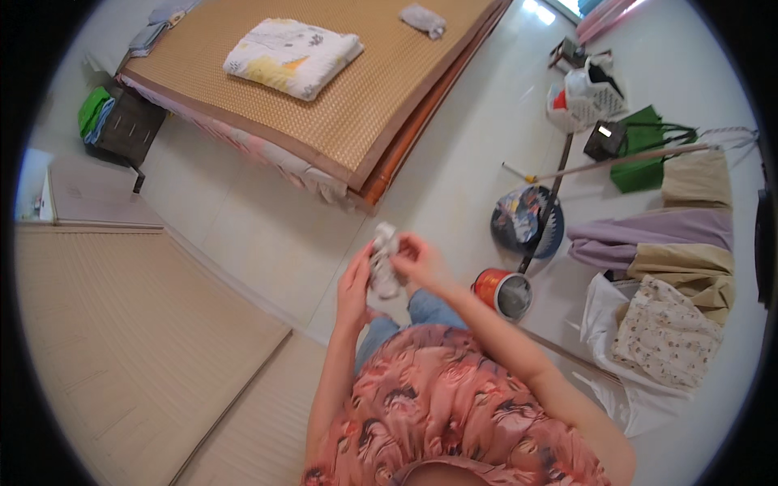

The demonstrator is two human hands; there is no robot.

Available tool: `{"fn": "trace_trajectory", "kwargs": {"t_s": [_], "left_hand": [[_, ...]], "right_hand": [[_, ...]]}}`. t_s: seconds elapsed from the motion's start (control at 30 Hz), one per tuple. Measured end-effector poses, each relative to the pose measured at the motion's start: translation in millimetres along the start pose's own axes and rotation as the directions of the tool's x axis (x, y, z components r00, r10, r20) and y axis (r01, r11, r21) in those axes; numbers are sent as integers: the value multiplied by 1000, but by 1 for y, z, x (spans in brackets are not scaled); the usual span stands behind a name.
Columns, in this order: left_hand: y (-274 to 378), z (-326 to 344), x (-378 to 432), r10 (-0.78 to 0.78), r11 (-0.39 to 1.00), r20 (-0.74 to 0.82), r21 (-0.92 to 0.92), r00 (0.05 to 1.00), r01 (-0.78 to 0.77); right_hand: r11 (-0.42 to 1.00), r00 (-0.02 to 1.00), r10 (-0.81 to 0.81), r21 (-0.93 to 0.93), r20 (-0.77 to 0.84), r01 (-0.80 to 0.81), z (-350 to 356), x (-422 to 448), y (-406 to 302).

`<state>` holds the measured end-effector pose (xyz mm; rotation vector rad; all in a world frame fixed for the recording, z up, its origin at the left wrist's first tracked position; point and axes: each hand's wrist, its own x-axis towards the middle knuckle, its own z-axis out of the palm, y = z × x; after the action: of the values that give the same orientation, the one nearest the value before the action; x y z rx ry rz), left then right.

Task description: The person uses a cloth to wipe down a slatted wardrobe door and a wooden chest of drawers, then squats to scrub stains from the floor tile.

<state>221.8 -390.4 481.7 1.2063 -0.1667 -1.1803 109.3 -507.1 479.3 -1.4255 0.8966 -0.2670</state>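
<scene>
Between my hands, in front of my body, is a small crumpled whitish-grey bundle (pixel 384 267), perhaps cloth; its exact kind cannot be told. My left hand (pixel 354 282) holds its left side, with the fingers pointing up along it. My right hand (pixel 420 261) pinches its right side near the upper half. Just ahead of the hands lies the pale tiled floor (pixel 285 225). A red tin bucket (pixel 488 290) with a grey liner stands to the right of my right forearm.
Ahead stands a bed with a woven mat (pixel 200 79), bearing a folded quilt (pixel 292 54) and a small grey cloth bundle (pixel 423 20). At right are a dark blue basket (pixel 503 234), a green bag (pixel 638 152), white baskets (pixel 598 100) and hanging clothes (pixel 656 234). A beige panel (pixel 140 340) fills the lower left.
</scene>
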Motion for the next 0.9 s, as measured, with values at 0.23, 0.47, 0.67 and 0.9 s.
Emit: {"fn": "trace_trajectory", "kwargs": {"t_s": [0.23,0.47,0.67,0.9], "left_hand": [[23,107,71,-3,983,90,184,996,-14],[31,155,140,-128,992,87,6,988,128],[50,211,188,-244,967,147,-39,959,252],[51,236,277,-335,931,226,-68,915,358]], "right_hand": [[815,998,48,575,52,-69,-115,35,-27],[595,995,85,804,-46,-14,-200,52,-32],[519,977,134,851,-164,72,-244,67,-28],[551,925,170,811,-339,196,-278,115,-26]]}}
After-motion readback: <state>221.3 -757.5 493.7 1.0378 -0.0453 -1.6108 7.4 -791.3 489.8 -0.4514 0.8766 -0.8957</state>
